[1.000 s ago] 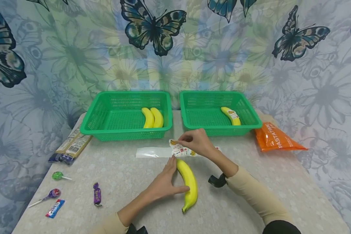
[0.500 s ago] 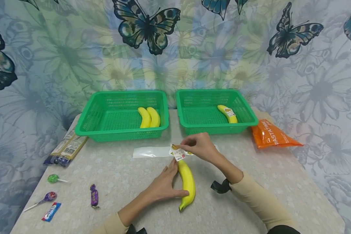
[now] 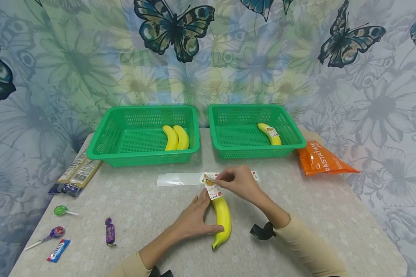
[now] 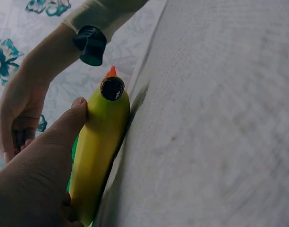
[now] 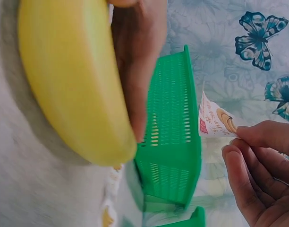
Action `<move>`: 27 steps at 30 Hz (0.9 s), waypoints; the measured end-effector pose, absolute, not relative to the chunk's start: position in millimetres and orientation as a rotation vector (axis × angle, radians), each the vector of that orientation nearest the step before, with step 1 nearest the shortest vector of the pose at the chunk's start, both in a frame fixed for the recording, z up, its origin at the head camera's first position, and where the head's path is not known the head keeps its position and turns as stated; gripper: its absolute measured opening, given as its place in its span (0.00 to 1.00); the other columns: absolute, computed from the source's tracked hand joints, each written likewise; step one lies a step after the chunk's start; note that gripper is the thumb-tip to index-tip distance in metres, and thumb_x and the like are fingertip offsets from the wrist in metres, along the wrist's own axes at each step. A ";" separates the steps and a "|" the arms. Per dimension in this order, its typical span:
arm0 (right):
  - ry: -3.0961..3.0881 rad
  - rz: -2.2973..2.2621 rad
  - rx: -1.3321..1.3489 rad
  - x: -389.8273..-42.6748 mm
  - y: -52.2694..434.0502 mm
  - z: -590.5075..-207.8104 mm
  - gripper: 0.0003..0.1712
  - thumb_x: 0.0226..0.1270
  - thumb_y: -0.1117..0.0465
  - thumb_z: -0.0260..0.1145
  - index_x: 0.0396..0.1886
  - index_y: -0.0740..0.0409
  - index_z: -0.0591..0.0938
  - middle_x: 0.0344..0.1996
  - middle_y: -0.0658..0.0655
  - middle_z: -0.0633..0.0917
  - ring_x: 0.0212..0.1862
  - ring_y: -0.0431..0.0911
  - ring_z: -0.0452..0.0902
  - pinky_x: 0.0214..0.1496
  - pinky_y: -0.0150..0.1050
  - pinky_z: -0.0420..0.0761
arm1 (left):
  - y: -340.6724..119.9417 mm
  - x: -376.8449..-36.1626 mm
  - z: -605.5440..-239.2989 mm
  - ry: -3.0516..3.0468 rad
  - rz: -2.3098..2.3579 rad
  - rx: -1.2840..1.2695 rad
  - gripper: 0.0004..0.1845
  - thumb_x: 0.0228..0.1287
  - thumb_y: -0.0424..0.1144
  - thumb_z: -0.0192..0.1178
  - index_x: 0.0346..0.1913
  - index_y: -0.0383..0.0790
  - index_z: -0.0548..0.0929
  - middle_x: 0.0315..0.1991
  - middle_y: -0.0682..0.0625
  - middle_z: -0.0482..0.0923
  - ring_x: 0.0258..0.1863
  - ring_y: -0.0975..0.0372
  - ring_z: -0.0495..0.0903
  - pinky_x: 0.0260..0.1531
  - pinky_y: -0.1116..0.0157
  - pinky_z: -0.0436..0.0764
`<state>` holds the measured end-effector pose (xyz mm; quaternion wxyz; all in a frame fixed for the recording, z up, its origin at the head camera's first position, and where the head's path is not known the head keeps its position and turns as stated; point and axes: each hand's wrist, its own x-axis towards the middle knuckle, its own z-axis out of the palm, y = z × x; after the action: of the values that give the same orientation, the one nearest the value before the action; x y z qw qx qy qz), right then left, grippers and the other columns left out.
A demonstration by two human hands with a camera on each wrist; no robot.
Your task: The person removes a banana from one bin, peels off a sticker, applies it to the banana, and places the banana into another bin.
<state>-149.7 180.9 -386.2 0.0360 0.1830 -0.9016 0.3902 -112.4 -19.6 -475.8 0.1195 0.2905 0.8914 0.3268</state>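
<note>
A yellow banana (image 3: 222, 221) lies on the table in front of me, stem end toward me. My left hand (image 3: 193, 218) holds it steady from the left, thumb against its near part and fingers at its far end. In the left wrist view the thumb lies along the side of the banana (image 4: 99, 151). My right hand (image 3: 242, 184) pinches the corner of a white banana-print sticker (image 3: 213, 192) between thumb and forefinger. In the head view its lower edge overlaps the banana's far end; in the right wrist view the sticker (image 5: 214, 118) appears apart from it. Behind lies a white sticker strip (image 3: 176, 179).
Two green baskets stand at the back: the left basket (image 3: 142, 158) holds two bananas, the right basket (image 3: 256, 152) one stickered banana (image 3: 271, 133). An orange packet (image 3: 324, 159) lies right. At left are a gold packet (image 3: 78, 173), lollipops (image 3: 57, 231) and wrapped sweets (image 3: 110, 232).
The right hand has moved slightly toward me, bringing the sticker off the strip and over the banana's far end. The left hand keeps its place on the banana.
</note>
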 end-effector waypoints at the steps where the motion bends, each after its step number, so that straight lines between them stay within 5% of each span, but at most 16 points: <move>1: -2.779 1.204 0.551 -147.8 181.3 -388.8 0.05 0.58 0.56 0.73 0.29 0.52 0.89 0.25 0.47 0.89 0.27 0.34 0.81 0.32 0.28 0.82 | -19.7 -112.3 -476.1 2.611 0.955 0.854 0.65 0.47 0.75 0.61 0.78 0.42 0.45 0.80 0.45 0.36 0.78 0.55 0.48 0.77 0.50 0.52; 27: -2.905 1.247 0.486 -128.5 191.4 -420.8 0.03 0.57 0.58 0.74 0.26 0.52 0.89 0.22 0.46 0.87 0.25 0.34 0.79 0.27 0.28 0.79 | -17.8 -112.2 -478.6 2.611 0.941 0.822 0.64 0.48 0.74 0.62 0.77 0.35 0.47 0.80 0.44 0.36 0.78 0.54 0.46 0.77 0.51 0.51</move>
<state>-128.5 191.4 -420.8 -0.0283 0.1517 -0.9080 0.3896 -112.2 -17.8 -478.6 0.1230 0.2817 0.8952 0.3227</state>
